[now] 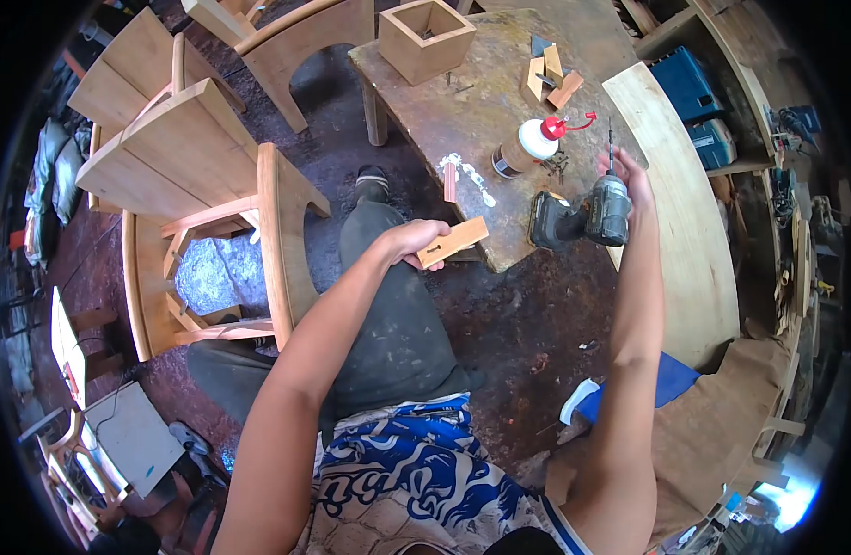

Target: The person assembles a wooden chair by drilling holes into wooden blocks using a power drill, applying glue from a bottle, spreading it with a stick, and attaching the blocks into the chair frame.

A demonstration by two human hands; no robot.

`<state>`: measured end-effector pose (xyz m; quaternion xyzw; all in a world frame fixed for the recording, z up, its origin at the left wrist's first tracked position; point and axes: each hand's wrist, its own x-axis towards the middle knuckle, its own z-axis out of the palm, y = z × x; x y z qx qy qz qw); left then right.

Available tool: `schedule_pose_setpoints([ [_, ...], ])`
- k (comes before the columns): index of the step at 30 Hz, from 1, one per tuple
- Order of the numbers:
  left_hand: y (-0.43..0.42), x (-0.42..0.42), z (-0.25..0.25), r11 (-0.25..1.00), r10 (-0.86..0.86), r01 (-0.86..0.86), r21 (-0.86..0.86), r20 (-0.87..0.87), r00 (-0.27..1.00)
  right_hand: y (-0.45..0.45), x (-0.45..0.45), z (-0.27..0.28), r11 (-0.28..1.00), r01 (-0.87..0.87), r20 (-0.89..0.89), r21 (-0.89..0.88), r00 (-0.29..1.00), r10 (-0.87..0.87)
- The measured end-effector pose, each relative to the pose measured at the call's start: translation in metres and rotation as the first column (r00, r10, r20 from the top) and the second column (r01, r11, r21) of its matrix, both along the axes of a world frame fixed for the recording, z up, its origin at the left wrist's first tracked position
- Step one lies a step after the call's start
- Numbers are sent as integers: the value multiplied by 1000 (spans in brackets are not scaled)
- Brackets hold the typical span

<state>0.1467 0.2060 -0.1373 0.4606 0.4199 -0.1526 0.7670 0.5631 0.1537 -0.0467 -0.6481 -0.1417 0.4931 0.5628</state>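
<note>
Dark workshop floor (508,342), wooden chair (199,148) at left; wooden box (425,51) near the far-left corner of the table (481,106). Hands apart: left hand (416,242) clamped on a small wood block (453,242) at the near corner; red-capped bottle (527,148) farther in; drill (606,211) near the right edge; right hand (636,180) right beside it, grip impossible to tell; pale board (689,222) rightmost

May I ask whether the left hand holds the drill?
No, the left hand holds a block; the drill is by the right hand.
</note>
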Motion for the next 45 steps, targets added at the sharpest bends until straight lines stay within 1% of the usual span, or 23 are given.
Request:
schedule_pose_setpoints([
  [2, -1, -1, 6, 1000, -7, 7, 9, -2, 1000, -36, 11, -30, 992, -42, -29, 123, 999, 46],
  [5, -5, -5, 0, 995, 57, -57, 84, 0, 998, -94, -26, -45, 992, -14, 120, 129, 993, -1],
  [7, -6, -5, -27, 863, -111, 126, 489, -58, 992, -119, -58, -55, 989, -15, 199, 145, 980, -14],
  [9, -16, -7, -11, 851, -74, 85, 519, -41, 996, -139, -80, -70, 981, -142, 463, 135, 884, 65],
  [11, -24, -7, -2, 726, -38, 25, 687, 4, 999, -124, -105, -70, 966, -75, 431, 246, 902, -40],
  [13, -25, -6, 3, 749, -45, 52, 660, -28, 999, -94, -129, -70, 892, 47, 516, 449, 802, -302],
  [15, -23, -10, 6, 850, 20, -17, 526, 1, 1000, -77, -133, -74, 908, 177, 541, 380, 754, -373],
  [16, -23, -10, 8, 847, 22, -19, 532, 0, 1000, -72, -128, -83, 906, 175, 538, 385, 755, -375],
  [18, -26, -12, 13, 881, 87, -91, 465, 29, 996, -65, -125, -92, 881, 243, 622, 407, 633, -462],
  [19, -28, -13, 17, 878, 91, -95, 469, 31, 995, -65, -127, -90, 879, 240, 620, 412, 633, -463],
  [21, -37, -17, 23, 705, 39, 24, 709, -72, 997, -76, -136, -83, 789, 381, 511, 482, 610, -606],
  [23, -41, -19, 30, 734, 68, -9, 679, -60, 996, -101, -140, -67, 785, 366, 448, 500, 667, -596],
  [26, -56, -18, 35, 604, 82, -31, 796, -23, 996, -150, -149, -29, 842, 331, 401, 425, 765, -503],
  [27, -56, -17, 34, 606, 77, -31, 795, -20, 997, -166, -152, -20, 864, 320, 399, 389, 787, -472],
  [29, -58, -16, 31, 463, 8, 87, 882, -102, 995, -199, -146, -14, 937, 203, 435, 284, 844, -315],
  [30, -58, -17, 32, 464, 7, 87, 882, -102, 995, -207, -149, -6, 960, 173, 478, 218, 839, -260],
  [32, -59, -19, 33, 271, -45, 175, 947, -169, 985, -217, -151, -1, 984, 103, 540, 146, 825, -166],
  [34, -61, -19, 32, 227, -58, 177, 958, -169, 984, -217, -150, 9, 999, -44, 572, -27, 819, 51],
  [35, -61, -20, 32, 179, -70, 179, 967, -169, 983, -213, -150, 14, 999, -44, 572, -27, 819, 51],
  [37, -61, -20, 33, 182, -79, 199, 963, -187, 979, -199, -152, 22, 960, -251, 548, -124, 789, 278],
  [38, -62, -21, 33, 186, -91, 220, 958, -206, 974, -192, -151, 25, 931, -275, 543, -242, 756, 364],
  [41, -64, -21, 30, 135, -77, 173, 976, -164, 983, -177, -152, 22, 916, -311, 576, -252, 713, 400],
  [45, -70, -18, 29, 151, -70, 168, 974, -159, 985, -155, -162, 42, 870, -364, 564, -333, 663, 493],
])
